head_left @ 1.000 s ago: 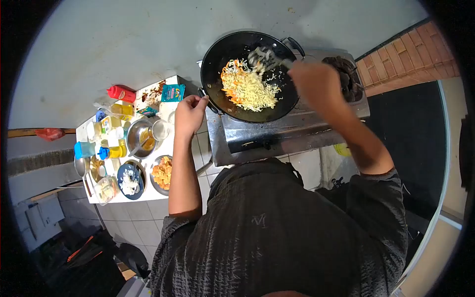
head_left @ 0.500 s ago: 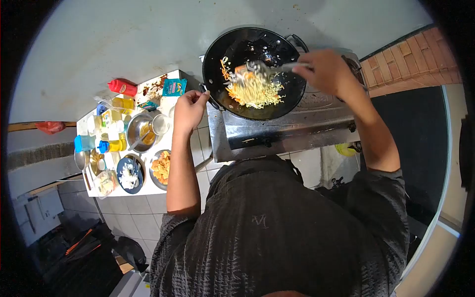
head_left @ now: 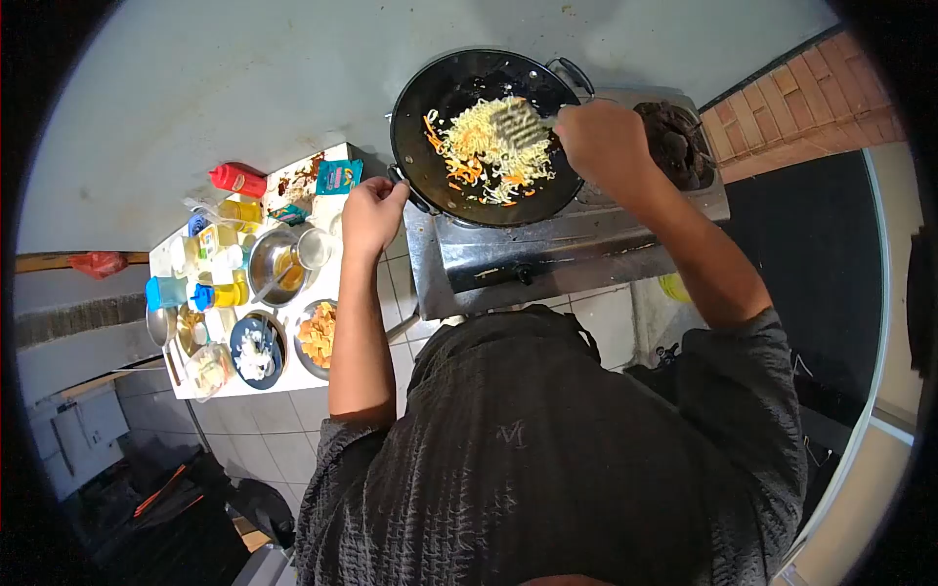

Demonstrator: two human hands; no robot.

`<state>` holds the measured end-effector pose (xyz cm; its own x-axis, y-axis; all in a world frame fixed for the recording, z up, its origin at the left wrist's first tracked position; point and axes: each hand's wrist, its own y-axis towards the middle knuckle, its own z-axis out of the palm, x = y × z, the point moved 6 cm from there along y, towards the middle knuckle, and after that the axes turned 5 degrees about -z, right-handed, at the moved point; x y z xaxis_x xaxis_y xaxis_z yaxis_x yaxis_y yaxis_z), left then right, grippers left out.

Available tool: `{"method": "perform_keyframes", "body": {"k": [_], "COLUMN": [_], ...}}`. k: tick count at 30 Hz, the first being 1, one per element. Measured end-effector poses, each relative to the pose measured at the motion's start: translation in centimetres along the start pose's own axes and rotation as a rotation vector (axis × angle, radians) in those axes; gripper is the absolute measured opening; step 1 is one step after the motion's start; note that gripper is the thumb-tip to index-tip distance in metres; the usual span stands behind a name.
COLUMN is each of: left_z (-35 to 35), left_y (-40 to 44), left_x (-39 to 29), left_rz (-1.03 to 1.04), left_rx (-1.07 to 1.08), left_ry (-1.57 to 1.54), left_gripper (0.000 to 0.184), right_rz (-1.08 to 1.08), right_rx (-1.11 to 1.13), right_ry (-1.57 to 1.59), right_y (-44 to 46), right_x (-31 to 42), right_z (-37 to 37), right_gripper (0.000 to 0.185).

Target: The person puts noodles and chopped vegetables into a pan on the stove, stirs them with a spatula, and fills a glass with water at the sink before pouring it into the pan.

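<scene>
A black wok (head_left: pixel 430 181) rests on the metal stove (head_left: pixel 547 256), holding noodles mixed with orange strips (head_left: pixel 479 142). My left hand (head_left: pixel 376 213) is closed on the wok's left handle, its fingertips pinching it. Above the wok's right side, my right hand (head_left: pixel 601 137) grips a slotted metal spatula (head_left: pixel 519 124), whose head lies over the noodles. The spatula's handle is mostly hidden in that hand. The wok's other handle (head_left: pixel 572 76) stands free at the upper right.
Left of the stove, a white table (head_left: pixel 327 278) bears a metal bowl (head_left: pixel 266 256), a dark plate of white pieces (head_left: pixel 256 356), a plate of orange-brown pieces (head_left: pixel 318 335), several bottles and a red bottle (head_left: pixel 237 181). A second burner (head_left: pixel 674 146) is at right.
The spatula has swept through the noodles, which now lie more spread out and higher in the wok. My right hand moved right, then back left. My left hand stays at the handle.
</scene>
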<state>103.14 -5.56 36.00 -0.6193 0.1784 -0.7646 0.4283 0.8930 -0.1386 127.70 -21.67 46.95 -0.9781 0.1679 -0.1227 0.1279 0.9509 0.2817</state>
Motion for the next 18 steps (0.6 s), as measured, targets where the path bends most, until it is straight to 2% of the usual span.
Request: {"method": "perform_keyframes", "body": {"k": [3,7,9,11,16,18], "left_z": [-0.3,-0.3,-0.2,0.0,0.1,0.1], "left_y": [-0.3,-0.2,-0.2,-0.3,0.0,0.0], "left_x": [-0.5,-0.9,-0.8,-0.3,0.2,0.0], "left_rz": [0.000,0.011,0.012,0.007,-0.013,-0.007], "left_rx": [0.017,0.010,0.003,0.017,0.073,0.068], "left_ry": [0.011,0.041,0.037,0.002,-0.107,-0.110], "left_gripper": [0.036,0.036,0.036,0.036,0.033,0.032], "right_rz": [0.066,0.125,0.193,0.155,0.136,0.133], "right_rx": [-0.074,-0.054,0.030,0.078,0.098,0.148], "right_ry": [-0.035,-0.079,0.064,0.126,0.253,0.214], "right_y": [0.4,1.3,1.8,1.5,0.0,-0.4], "right_x": [-1.2,-3.1,-3.3,-3.9,-2.4,-1.1], "right_z": [-2.7,1.0,3.6,4.2,-1.9,0.4], "right_gripper": [0.013,0.018,0.025,0.031,0.031,0.029]}}
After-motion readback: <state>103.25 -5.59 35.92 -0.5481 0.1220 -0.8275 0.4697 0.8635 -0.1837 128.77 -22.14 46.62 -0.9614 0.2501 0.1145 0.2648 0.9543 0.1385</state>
